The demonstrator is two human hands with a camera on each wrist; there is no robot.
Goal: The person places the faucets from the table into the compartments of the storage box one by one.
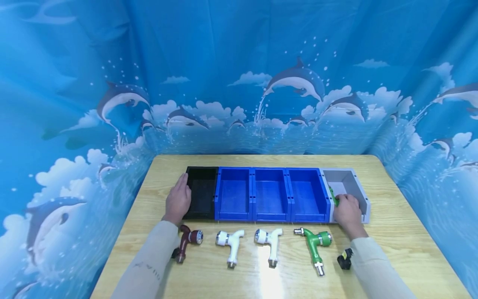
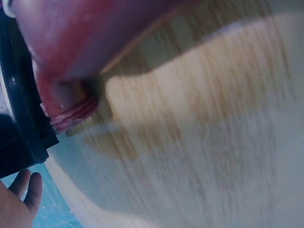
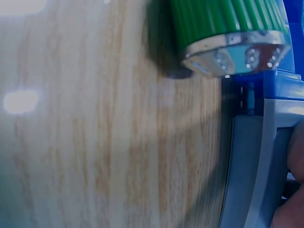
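In the head view, my left hand lies along the left side of the black bin, fingers extended. My right hand reaches into the grey bin and grips a green tap, mostly hidden by the hand and the bin wall. Another green tap lies on the table in front of that bin; its ribbed knob looms large in the right wrist view. Nearest my left forearm is a dark red tap, also close up in the left wrist view. Two white taps lie between.
Three blue bins join the black and grey ones in one row. They stand on a wood-grain table. A dolphin-print curtain surrounds the table's back and sides. A small black device is by my right wrist.
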